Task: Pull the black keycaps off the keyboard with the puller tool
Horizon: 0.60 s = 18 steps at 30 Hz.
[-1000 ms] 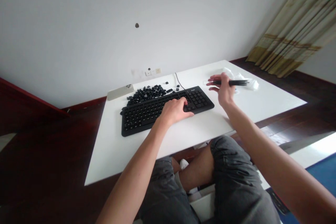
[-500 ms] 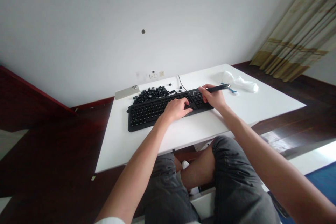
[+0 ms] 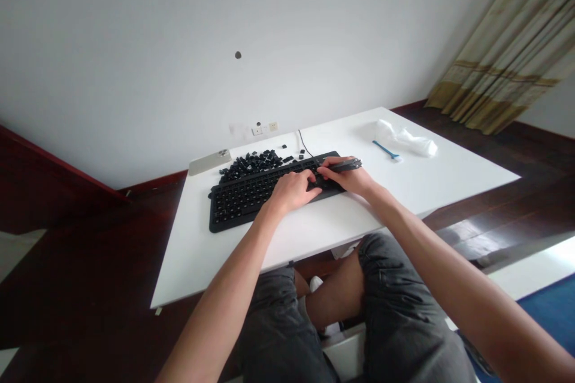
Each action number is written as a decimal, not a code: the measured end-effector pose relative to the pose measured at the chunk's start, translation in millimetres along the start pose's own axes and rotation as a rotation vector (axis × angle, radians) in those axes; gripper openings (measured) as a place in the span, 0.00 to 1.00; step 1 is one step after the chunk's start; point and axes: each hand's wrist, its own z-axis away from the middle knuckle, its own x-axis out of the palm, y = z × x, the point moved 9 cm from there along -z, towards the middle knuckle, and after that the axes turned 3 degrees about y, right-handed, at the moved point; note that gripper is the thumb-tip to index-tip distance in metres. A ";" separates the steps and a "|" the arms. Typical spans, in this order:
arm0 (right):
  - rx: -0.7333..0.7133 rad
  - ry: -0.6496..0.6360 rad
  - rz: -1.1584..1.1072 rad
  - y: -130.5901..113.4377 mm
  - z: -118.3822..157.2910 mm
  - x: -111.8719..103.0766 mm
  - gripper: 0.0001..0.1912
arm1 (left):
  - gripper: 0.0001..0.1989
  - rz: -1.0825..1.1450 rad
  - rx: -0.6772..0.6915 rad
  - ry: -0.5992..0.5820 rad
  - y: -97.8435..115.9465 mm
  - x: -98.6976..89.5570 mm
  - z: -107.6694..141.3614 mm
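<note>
A black keyboard [image 3: 242, 197] lies at a slant on the white table, most of its keycaps off on the left part. My left hand [image 3: 294, 190] rests over its right-middle section, fingers curved down and thumb stretched apart from them, with nothing visible in its grasp. Beside it, my right hand [image 3: 348, 176] is closed around a slim black pen-like tool [image 3: 345, 165]. The tool's rear end sticks out to the right, while its working end is hidden by the fingers over the keyboard. Loose black keycaps [image 3: 254, 163] are heaped behind the keyboard.
A phone [image 3: 209, 163] lies at the table's back left corner. To the right are a blue-handled brush [image 3: 385, 150] and a crumpled white plastic bag [image 3: 411, 141]. The keyboard's cable [image 3: 305, 145] runs toward the wall. Several single keycaps lie near it.
My right hand has moved left and inward, bringing the black tool closer to my left hand. The blue brush now shows fully. My left hand stays on the keyboard; the view has shifted slightly.
</note>
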 end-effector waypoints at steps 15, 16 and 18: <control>0.018 -0.188 -0.015 -3.3 -3.8 2.0 0.21 | 0.15 -0.040 -0.025 -0.003 -1.9 0.4 0.8; -0.006 -0.233 -0.007 -8.8 -5.0 3.8 0.21 | 0.15 -0.027 -0.030 0.006 -2.7 -0.7 1.1; -0.092 -0.332 0.015 -25.0 -6.4 8.6 0.19 | 0.18 0.002 -0.046 0.019 -4.7 -2.4 1.8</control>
